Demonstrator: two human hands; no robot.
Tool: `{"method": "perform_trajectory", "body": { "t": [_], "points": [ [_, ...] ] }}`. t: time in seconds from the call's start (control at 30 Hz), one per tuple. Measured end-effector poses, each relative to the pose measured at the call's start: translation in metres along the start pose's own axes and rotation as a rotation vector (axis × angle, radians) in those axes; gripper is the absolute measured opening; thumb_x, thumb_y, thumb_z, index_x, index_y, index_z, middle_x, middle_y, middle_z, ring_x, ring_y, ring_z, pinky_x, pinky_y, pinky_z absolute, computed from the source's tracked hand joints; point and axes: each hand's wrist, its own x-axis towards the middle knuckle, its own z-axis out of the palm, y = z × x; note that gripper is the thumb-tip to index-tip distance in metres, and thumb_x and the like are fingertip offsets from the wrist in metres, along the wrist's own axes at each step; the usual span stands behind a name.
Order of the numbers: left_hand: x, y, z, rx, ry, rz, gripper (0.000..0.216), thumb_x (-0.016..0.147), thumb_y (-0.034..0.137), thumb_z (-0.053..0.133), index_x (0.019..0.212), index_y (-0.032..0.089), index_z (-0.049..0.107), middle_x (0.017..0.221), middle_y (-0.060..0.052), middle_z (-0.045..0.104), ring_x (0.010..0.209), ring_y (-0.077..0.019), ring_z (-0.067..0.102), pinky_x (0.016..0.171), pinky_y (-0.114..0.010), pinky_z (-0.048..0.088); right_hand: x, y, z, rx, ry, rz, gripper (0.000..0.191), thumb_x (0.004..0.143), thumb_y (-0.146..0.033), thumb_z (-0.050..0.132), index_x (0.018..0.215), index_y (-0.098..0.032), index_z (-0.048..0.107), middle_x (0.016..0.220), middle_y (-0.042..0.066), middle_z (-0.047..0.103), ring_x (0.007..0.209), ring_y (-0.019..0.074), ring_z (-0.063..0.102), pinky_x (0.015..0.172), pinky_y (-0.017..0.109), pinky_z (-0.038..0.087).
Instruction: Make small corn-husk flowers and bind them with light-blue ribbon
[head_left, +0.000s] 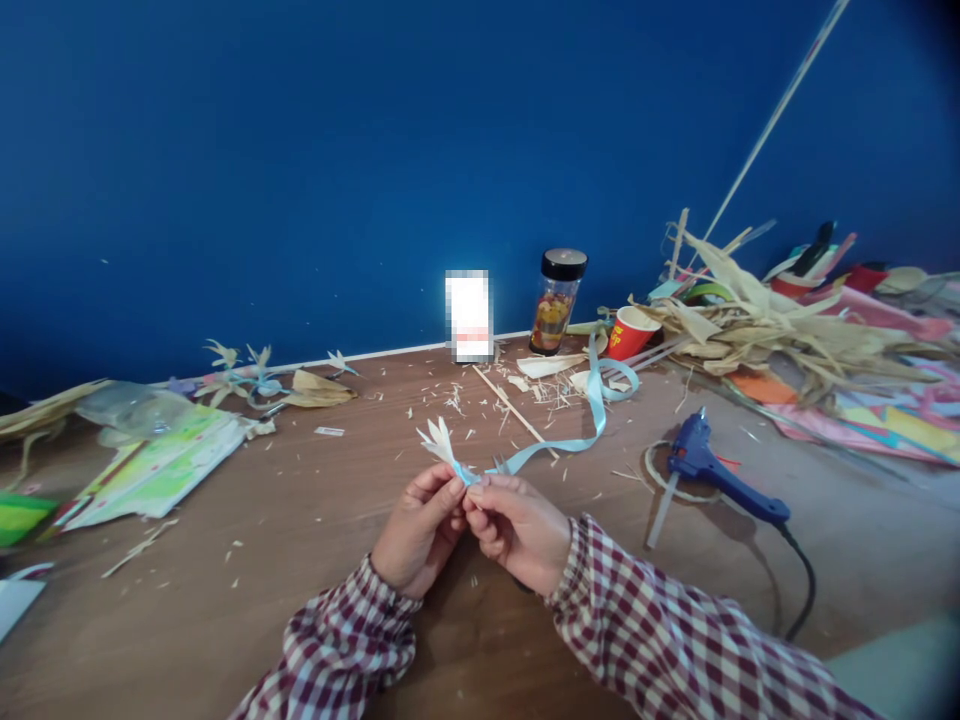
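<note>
Deep blue wall (300,150) behind; brown wooden table (300,620) littered with pale shavings. Far right, a heap of dried husks (787,330) lying over coloured paper. Far left, printed paper sheets (157,470). Blue glue gun (720,475) resting on the table right of the hands, cord trailing to the near edge. Black-lidded jar (556,300) and red cup (630,333) near the wall. Both hands raised over table centre, checked sleeves. Left hand (420,530): fingers curled, thumb and forefinger pinching the base of a small husk flower (436,440), petals fanned up and left. Right hand (521,530) touching the left, fingertips pressed together on the pale blue ribbon (592,420) at the flower's base; the ribbon's loose end loops back toward the cup.
</note>
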Motion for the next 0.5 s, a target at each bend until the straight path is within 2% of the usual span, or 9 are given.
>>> {"method": "perform_trajectory", "body": {
  "t": [0.37,0.5],
  "points": [
    [-0.0034,-0.0006,0.0022,0.088,-0.069,-0.009,0.008,0.074,0.021,0.060,0.079,0.015,0.057,0.061,0.002,0.054,0.054,-0.0053,0.050,0.054,-0.017,0.042,-0.0021,-0.0005,0.0012,0.031,-0.017,0.037,0.011,0.070,-0.021,0.059,0.068,-0.012,0.054,0.051,-0.004,0.047,0.040,0.0007,0.035,0.037,0.012,0.018],
    [-0.0033,0.0004,0.0032,0.087,-0.099,-0.023,0.009,0.075,0.021,0.059,0.078,0.014,0.056,0.059,0.003,0.053,0.051,-0.0051,0.049,0.049,-0.015,0.040,-0.0027,-0.0019,0.0014,0.038,-0.038,0.060,0.012,0.070,-0.022,0.059,0.067,-0.011,0.054,0.052,-0.004,0.046,0.041,0.0007,0.035,0.037,0.012,0.018]
  ]
}}
